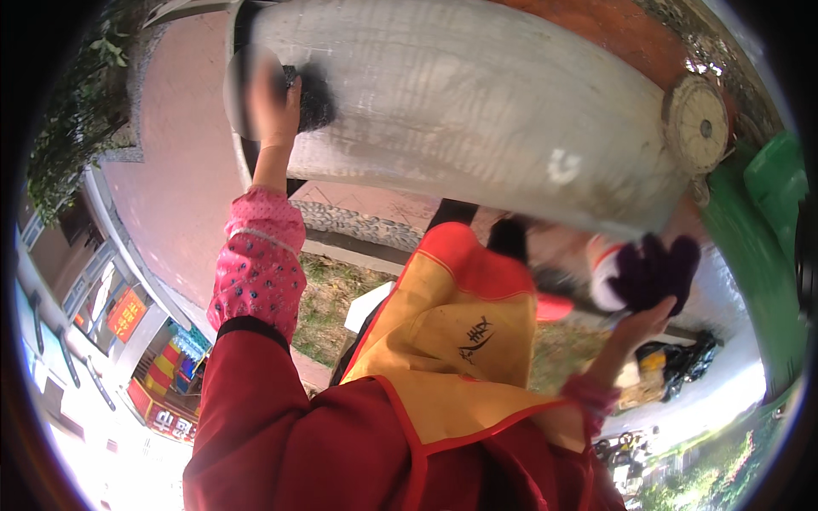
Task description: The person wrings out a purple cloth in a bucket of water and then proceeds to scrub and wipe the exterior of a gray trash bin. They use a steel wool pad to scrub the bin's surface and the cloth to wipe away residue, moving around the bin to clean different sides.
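A large, scuffed grey wheeled container [473,108] stretches across the top of the head view, its wheel [696,124] at the right end. My left hand [275,102] is at the container's dark-edged left end, beside a black textured thing [313,99]. Blur hides the fingers, so their grip is unclear. At the right, my right hand [645,322] holds a dark purple work glove [661,274] with a white cuff and red hem, below the container's right end. I wear a yellow apron [473,326] with red edging and patterned pink sleeve covers.
Green bins [735,255] stand at the right. Below the glove, a black plastic bag [693,361] lies near a brownish box [639,383]. A pebbled strip [358,223] and a curb border the grass below the container. Foliage [83,115] and paving are at the left.
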Motion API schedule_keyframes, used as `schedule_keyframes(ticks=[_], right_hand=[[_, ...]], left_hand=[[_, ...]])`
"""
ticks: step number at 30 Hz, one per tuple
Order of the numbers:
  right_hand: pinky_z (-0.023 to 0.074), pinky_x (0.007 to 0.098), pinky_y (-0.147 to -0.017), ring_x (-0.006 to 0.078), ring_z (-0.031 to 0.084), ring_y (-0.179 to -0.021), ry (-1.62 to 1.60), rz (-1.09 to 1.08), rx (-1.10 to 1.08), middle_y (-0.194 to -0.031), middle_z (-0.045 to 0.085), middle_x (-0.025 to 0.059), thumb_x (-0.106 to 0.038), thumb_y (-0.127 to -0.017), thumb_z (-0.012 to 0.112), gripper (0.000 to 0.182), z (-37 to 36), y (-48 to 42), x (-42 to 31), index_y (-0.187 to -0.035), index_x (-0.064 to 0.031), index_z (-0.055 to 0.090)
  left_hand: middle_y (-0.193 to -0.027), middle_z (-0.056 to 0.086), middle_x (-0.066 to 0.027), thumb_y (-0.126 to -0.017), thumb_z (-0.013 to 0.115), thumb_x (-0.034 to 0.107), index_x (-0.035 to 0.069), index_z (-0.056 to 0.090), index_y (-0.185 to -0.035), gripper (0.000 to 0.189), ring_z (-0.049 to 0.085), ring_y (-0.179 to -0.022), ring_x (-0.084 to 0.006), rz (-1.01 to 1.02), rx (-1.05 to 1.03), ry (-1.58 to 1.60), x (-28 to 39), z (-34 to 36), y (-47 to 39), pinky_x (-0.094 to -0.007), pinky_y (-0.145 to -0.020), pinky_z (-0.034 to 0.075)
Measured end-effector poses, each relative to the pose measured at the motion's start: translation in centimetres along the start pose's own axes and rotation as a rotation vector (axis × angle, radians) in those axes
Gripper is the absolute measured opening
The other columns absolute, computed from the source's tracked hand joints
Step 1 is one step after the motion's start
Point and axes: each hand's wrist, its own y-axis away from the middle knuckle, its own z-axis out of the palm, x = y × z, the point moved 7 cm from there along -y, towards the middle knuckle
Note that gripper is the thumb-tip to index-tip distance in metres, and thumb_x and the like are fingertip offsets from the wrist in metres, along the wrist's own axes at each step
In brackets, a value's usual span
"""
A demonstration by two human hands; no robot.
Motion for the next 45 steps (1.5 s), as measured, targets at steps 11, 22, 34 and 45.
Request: schedule_keyframes(ticks=[11, 22, 34, 45], right_hand=[[0.0440, 0.0458, -0.088, 0.0385, 0.053, -0.102, 0.445, -0.911, -0.448, -0.121, 0.052, 0.0187, -0.035, -0.081, 0.067, 0.033, 18.8, 4.6, -2.5, -0.102, -0.0087, 0.067], [0.0443, 0.0437, -0.078, 0.0301, 0.052, -0.095, 0.553, -1.146, -0.427, -0.112, 0.054, 0.0079, -0.037, -0.071, 0.075, 0.030, 20.5, 2.6, -2.0, -0.094, -0.0189, 0.069], [0.0472, 0.0332, -0.076, 0.0232, 0.058, -0.090, -0.075, -0.233, -0.405, -0.103, 0.060, 0.0147, -0.007, -0.090, 0.056, 0.022, 13.2, 11.6, -2.9, -0.109, 0.0032, 0.061], [0.0474, 0.0229, -0.078, 0.0084, 0.058, -0.087, -0.316, 0.731, -0.282, -0.101, 0.064, 0.0026, -0.020, -0.093, 0.057, 0.028, -0.4, 10.8, 8.0, -0.112, 0.0004, 0.061]], left_hand=[[-0.108, 0.059, -0.0187, -0.087, 0.055, 0.020, 0.005, 0.049, -0.126, 0.042, 0.056, -0.095, -0.0362, 0.093, -0.070, -0.219, 3.1, 7.4, 2.5, -0.0476, -0.081, 0.045], [-0.104, 0.059, -0.0157, -0.085, 0.062, 0.032, 0.009, 0.053, -0.119, 0.042, 0.054, -0.094, -0.0367, 0.217, 0.062, -0.289, 4.8, 6.5, 2.0, -0.0461, -0.081, 0.045], [-0.100, 0.063, -0.0088, -0.083, 0.061, 0.014, 0.010, 0.061, -0.106, 0.024, 0.056, -0.077, -0.0275, 0.344, -0.088, -0.008, 10.3, 6.6, 4.9, -0.0408, -0.078, 0.042], [-0.117, 0.050, -0.0121, -0.081, 0.052, 0.014, 0.023, 0.058, -0.119, 0.040, 0.047, -0.106, -0.0291, 0.771, -0.367, 0.244, 50.3, 22.6, 15.6, -0.0386, -0.089, 0.040]])
